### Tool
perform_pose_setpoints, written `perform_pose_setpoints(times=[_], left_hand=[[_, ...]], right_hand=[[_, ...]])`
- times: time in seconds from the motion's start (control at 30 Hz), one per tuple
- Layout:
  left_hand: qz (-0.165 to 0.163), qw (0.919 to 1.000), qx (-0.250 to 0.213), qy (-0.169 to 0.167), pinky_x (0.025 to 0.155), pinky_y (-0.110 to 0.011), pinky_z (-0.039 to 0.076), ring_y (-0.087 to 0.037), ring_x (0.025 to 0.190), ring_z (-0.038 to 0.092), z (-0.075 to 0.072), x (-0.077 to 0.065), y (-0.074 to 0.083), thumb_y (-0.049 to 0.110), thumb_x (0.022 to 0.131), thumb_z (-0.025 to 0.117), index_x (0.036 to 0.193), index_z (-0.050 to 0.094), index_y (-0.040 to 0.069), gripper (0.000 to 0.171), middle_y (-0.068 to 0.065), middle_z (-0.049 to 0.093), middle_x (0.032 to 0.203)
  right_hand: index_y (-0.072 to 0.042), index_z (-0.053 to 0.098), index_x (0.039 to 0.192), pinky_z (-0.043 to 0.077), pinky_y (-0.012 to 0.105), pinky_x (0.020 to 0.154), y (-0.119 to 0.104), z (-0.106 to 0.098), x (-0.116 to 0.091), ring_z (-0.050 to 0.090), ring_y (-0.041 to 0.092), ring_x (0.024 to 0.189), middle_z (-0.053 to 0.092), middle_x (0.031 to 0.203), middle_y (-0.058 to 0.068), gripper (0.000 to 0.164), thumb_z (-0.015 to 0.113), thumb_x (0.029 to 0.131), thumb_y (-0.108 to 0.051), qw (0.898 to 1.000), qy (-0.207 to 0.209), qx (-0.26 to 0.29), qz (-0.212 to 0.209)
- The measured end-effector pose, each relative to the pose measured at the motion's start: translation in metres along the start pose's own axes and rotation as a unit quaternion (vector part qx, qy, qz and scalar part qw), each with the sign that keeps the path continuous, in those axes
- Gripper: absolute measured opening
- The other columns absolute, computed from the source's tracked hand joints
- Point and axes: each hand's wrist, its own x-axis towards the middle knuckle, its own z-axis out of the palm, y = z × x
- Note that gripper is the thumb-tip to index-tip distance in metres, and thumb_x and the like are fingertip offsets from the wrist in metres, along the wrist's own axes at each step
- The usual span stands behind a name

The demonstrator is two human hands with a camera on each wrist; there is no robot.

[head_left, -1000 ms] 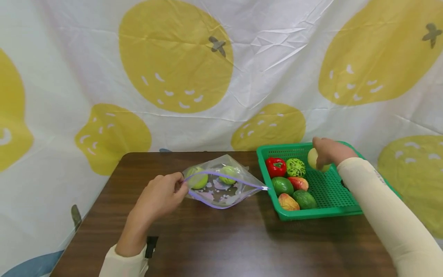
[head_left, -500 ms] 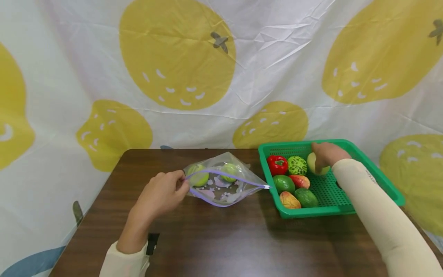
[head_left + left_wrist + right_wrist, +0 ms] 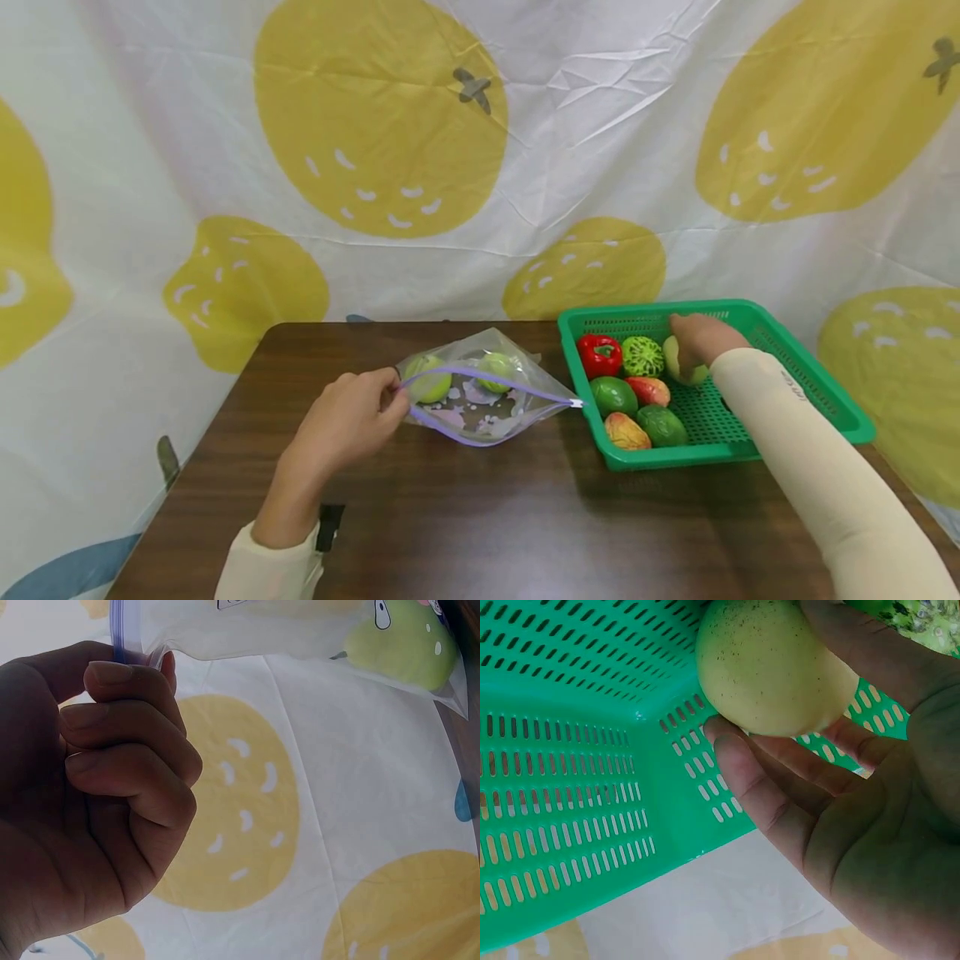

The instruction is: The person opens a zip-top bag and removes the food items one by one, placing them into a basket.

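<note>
My left hand point(image 3: 348, 425) pinches the left end of a clear zip bag point(image 3: 453, 421) with a purple zip edge point(image 3: 126, 630). The bag lies on the table with its mouth spread apart. Inside it are two green fruits, one at the left point(image 3: 427, 385) and one farther right point(image 3: 495, 372). In the green basket point(image 3: 817, 387), my right hand point(image 3: 703, 340) holds a pale yellow-green round fruit point(image 3: 769, 671). Its thumb lies on one side and curved fingers point(image 3: 761, 787) lie under the other. From the head view the hand partly covers this fruit.
Also in the basket are a red bell pepper point(image 3: 599, 357), a patterned green ball point(image 3: 642, 357), two dark green fruits point(image 3: 613, 397), a red fruit point(image 3: 649, 391) and a yellow-red fruit point(image 3: 627, 432). A lemon-print cloth point(image 3: 420, 283) hangs behind the table point(image 3: 480, 517).
My right hand has lowered the pale fruit into the basket and shifted it left, close beside the patterned green ball. The left hand and the bag stay put.
</note>
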Motion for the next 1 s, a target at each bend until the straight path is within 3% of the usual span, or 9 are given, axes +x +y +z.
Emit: perform_pose_setpoints(times=[0.17, 0.3, 0.47, 0.63, 0.7, 0.77, 0.9, 0.97, 1.0], left_hand=[[-0.001, 1.0, 0.001, 0.003, 0.052, -0.03, 0.035, -0.014, 0.055, 0.045, 0.001, -0.001, 0.0, 0.022, 0.095, 0.056, 0.088, 0.062, 0.01, 0.015, 0.001, 0.049, 0.063], [0.001, 1.0, -0.001, 0.006, 0.053, -0.03, 0.036, -0.014, 0.056, 0.046, 0.002, -0.001, 0.0, 0.022, 0.094, 0.055, 0.087, 0.062, 0.011, 0.014, 0.001, 0.051, 0.064], [0.003, 0.9999, 0.001, 0.014, 0.053, -0.03, 0.036, -0.014, 0.057, 0.046, 0.003, -0.001, 0.001, 0.021, 0.094, 0.055, 0.088, 0.062, 0.011, 0.014, 0.002, 0.051, 0.064], [0.006, 0.9997, 0.0, 0.023, 0.053, -0.03, 0.036, -0.014, 0.056, 0.045, 0.002, -0.001, 0.002, 0.021, 0.095, 0.055, 0.088, 0.06, 0.011, 0.014, 0.001, 0.049, 0.064], [0.006, 0.9997, 0.0, 0.024, 0.053, -0.03, 0.035, -0.014, 0.056, 0.045, 0.001, -0.001, 0.002, 0.022, 0.096, 0.055, 0.087, 0.06, 0.011, 0.014, 0.001, 0.048, 0.064], [0.005, 0.9997, 0.0, 0.025, 0.052, -0.03, 0.035, -0.014, 0.055, 0.044, 0.002, -0.002, 0.002, 0.022, 0.095, 0.055, 0.087, 0.059, 0.011, 0.014, 0.001, 0.047, 0.064], [0.007, 0.9996, 0.001, 0.028, 0.053, -0.03, 0.034, -0.014, 0.055, 0.044, 0.003, -0.001, 0.001, 0.021, 0.095, 0.055, 0.087, 0.059, 0.011, 0.013, 0.002, 0.046, 0.064], [0.007, 0.9995, 0.001, 0.03, 0.053, -0.03, 0.034, -0.014, 0.056, 0.045, 0.004, -0.001, 0.001, 0.021, 0.095, 0.055, 0.088, 0.06, 0.011, 0.013, 0.002, 0.047, 0.064], [0.008, 0.9995, 0.001, 0.03, 0.053, -0.03, 0.034, -0.014, 0.056, 0.045, 0.005, -0.001, 0.001, 0.021, 0.095, 0.055, 0.088, 0.06, 0.012, 0.013, 0.002, 0.047, 0.064]], right_hand=[[0.006, 0.028, 0.152, 0.049, 0.062, 0.091, -0.002, -0.012, -0.006, 0.044, 0.057, 0.129, 0.04, 0.147, 0.037, 0.091, 0.08, 0.079, -0.008, 1.0, 0.001, 0.015, 0.003], [0.005, 0.033, 0.15, 0.047, 0.063, 0.091, -0.008, -0.038, -0.019, 0.044, 0.056, 0.13, 0.041, 0.148, 0.034, 0.084, 0.079, 0.082, -0.013, 1.0, 0.021, 0.021, -0.007], [0.008, 0.039, 0.145, 0.043, 0.064, 0.098, -0.033, -0.086, -0.051, 0.047, 0.053, 0.126, 0.044, 0.143, 0.036, 0.076, 0.078, 0.085, -0.02, 0.991, 0.121, -0.002, -0.059], [0.002, 0.041, 0.145, 0.043, 0.061, 0.1, -0.083, -0.11, -0.103, 0.051, 0.046, 0.124, 0.05, 0.141, 0.029, 0.068, 0.072, 0.091, -0.024, 0.968, 0.224, -0.011, -0.114], [-0.001, 0.045, 0.144, 0.045, 0.058, 0.097, -0.107, -0.11, -0.123, 0.057, 0.042, 0.119, 0.054, 0.139, 0.025, 0.063, 0.071, 0.092, -0.024, 0.954, 0.266, -0.011, -0.14], [-0.004, 0.05, 0.14, 0.05, 0.055, 0.091, -0.128, -0.103, -0.141, 0.062, 0.038, 0.113, 0.06, 0.134, 0.019, 0.056, 0.071, 0.091, -0.022, 0.931, 0.319, -0.012, -0.176], [-0.006, 0.061, 0.126, 0.056, 0.046, 0.074, -0.161, -0.081, -0.165, 0.07, 0.028, 0.096, 0.069, 0.12, 0.01, 0.041, 0.073, 0.087, -0.012, 0.857, 0.436, 0.005, -0.275], [-0.005, 0.064, 0.119, 0.057, 0.042, 0.069, -0.173, -0.068, -0.172, 0.072, 0.024, 0.088, 0.071, 0.113, 0.008, 0.036, 0.074, 0.084, -0.008, 0.815, 0.477, 0.03, -0.327], [-0.005, 0.065, 0.116, 0.057, 0.039, 0.068, -0.178, -0.061, -0.175, 0.072, 0.022, 0.086, 0.072, 0.111, 0.007, 0.034, 0.075, 0.083, -0.007, 0.8, 0.488, 0.05, -0.346]])
